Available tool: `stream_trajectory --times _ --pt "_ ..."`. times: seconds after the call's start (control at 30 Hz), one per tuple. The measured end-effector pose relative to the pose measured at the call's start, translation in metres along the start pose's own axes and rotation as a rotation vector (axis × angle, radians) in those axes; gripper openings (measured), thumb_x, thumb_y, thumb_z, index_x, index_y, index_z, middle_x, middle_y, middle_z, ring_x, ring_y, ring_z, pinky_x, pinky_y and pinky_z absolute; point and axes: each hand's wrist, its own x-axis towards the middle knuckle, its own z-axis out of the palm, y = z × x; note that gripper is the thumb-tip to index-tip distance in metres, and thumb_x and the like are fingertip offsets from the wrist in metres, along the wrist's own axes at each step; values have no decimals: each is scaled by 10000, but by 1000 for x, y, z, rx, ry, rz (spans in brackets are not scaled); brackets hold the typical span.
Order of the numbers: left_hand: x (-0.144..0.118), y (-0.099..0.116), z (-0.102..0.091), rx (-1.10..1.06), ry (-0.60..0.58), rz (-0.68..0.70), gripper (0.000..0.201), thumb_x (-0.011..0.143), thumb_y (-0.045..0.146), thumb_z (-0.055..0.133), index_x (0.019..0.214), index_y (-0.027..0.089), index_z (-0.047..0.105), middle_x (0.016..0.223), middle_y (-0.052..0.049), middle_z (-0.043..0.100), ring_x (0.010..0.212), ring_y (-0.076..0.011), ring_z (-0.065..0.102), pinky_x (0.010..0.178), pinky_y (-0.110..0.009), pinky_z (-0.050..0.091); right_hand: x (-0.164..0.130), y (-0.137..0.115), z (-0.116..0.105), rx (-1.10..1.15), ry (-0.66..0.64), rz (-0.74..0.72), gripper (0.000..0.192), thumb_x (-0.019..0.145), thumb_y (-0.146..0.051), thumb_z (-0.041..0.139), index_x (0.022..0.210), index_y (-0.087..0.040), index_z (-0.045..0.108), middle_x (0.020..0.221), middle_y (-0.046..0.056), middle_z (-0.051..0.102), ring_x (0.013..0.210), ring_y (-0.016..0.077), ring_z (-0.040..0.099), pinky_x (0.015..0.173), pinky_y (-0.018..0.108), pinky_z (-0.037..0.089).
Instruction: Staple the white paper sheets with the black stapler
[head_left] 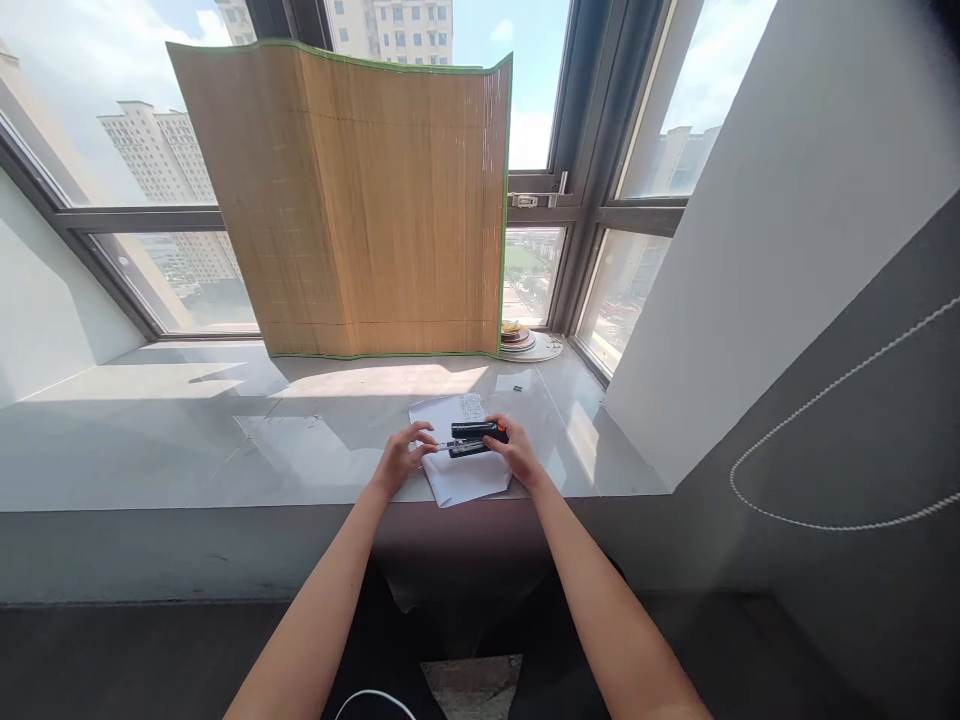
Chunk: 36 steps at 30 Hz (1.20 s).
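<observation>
A black stapler (471, 449) with an orange-red spot near its rear is gripped at that end by my right hand (517, 452). Its upper and lower arms are spread apart, and a thin metal part (445, 445) juts out to the left between them. My left hand (406, 455) pinches at the tip of that metal part with thumb and fingers; whether loose staples are there is too small to tell. Under the stapler lie white paper sheets (469, 487), one bearing a small printed patch (472, 406). A small dark strip (517, 388) rests on the sill beyond my right hand.
A bamboo mat (390, 210) with green edging leans upright against the window behind the pale tiled sill (150, 450). Stacked plates (532, 347) stand at its right foot. A white beaded cord (795, 525) hangs at the right. The sill's front edge runs below my wrists.
</observation>
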Motion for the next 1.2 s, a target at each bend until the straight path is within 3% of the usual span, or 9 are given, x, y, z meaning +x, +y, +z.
stream_trajectory --times 0.17,0.27,0.47,0.6,0.73,0.87,1.0,1.1,1.2 --pt "0 6 -1 48 -128 7 283 873 333 748 1129 279 640 904 14 763 878 -190 678 852 -316 495 -4 -7 8 37 -251 -10 368 886 -502 703 1136 -243 630 1007 26 635 959 233 590 865 326 469" --pt "0 4 -1 118 -205 14 214 871 274 735 1076 285 672 883 20 744 853 -187 660 834 -307 474 -5 -6 9 -32 -328 -37 367 918 -522 681 1153 -246 622 1054 31 621 1000 231 580 908 327 458" --pt "3 0 0 158 -201 8 124 923 276 660 1039 274 702 906 -4 746 888 -208 661 881 -333 470 -6 -7 12 -66 -314 -19 399 939 -530 655 1213 -249 583 1023 27 625 951 218 582 872 321 468" --pt "5 1 4 209 -211 34 125 953 330 641 1054 261 667 920 -5 744 851 -202 653 905 -361 468 -7 -9 10 -72 -127 -48 371 901 -529 690 1121 -234 637 1000 32 633 929 220 583 863 328 468" --pt "5 2 6 279 -175 77 172 959 358 647 1081 238 665 980 -48 742 949 -239 649 951 -413 466 -16 -2 -24 -49 164 53 442 853 -552 714 1129 -214 644 967 48 658 892 232 601 827 345 484" --pt "6 0 9 331 -167 96 271 979 398 612 1196 260 696 1315 -90 688 1236 -302 589 1068 -481 428 -35 8 -80 -183 272 97 466 815 -557 743 1118 -212 664 965 47 664 893 234 596 840 360 478" --pt "7 -8 13 304 -225 70 345 945 418 648 1253 277 718 1447 -87 628 1359 -312 543 1163 -494 384 -43 11 -109 -256 170 126 451 820 -562 731 1104 -218 663 934 39 664 872 238 599 817 365 489" --pt "7 -11 14 283 -236 62 348 929 417 660 1237 272 734 1441 -87 637 1365 -313 548 1177 -497 382 -40 5 -106 -360 11 135 417 853 -532 693 1135 -225 670 951 46 681 888 252 610 845 398 501" --pt "7 -11 13 280 -229 58 341 928 397 651 1232 269 735 1434 -84 643 1357 -315 556 1175 -500 390 -36 -3 -95 -436 -68 53 417 905 -463 642 1267 -256 649 1129 67 695 1042 277 624 956 445 492"
